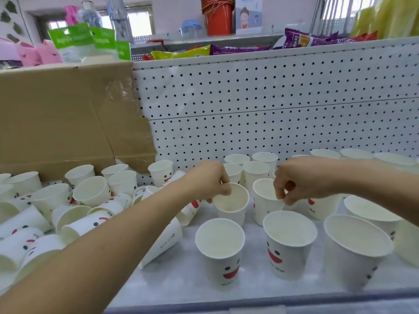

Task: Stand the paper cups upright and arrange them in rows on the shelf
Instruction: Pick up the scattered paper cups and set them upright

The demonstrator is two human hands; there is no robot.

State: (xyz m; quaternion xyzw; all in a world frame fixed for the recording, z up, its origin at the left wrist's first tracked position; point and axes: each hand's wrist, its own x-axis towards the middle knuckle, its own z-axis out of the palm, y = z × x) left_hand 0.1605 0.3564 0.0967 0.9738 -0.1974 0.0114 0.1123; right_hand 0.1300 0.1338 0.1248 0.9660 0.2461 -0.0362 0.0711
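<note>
Three near cups [220, 243] stand upright along the near edge of the shelf [176, 282]. Just behind them, the left grip [208, 177] pinches the rim of the left cup [233, 205], and the right grip [303, 177] pinches the right cup [263, 191] the same way. The cups look light, thin-walled and easily dented, so the rolled rim is likely the stiffest hold. Tipped cups [68, 214] are heaped on the left, and far cups [256, 171] stand by the back panel.

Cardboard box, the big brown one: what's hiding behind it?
Over the top edge of the cardboard box you can see green-labelled packs and pink packages. Their lower parts, and anything else back there, are covered by the box.
</note>
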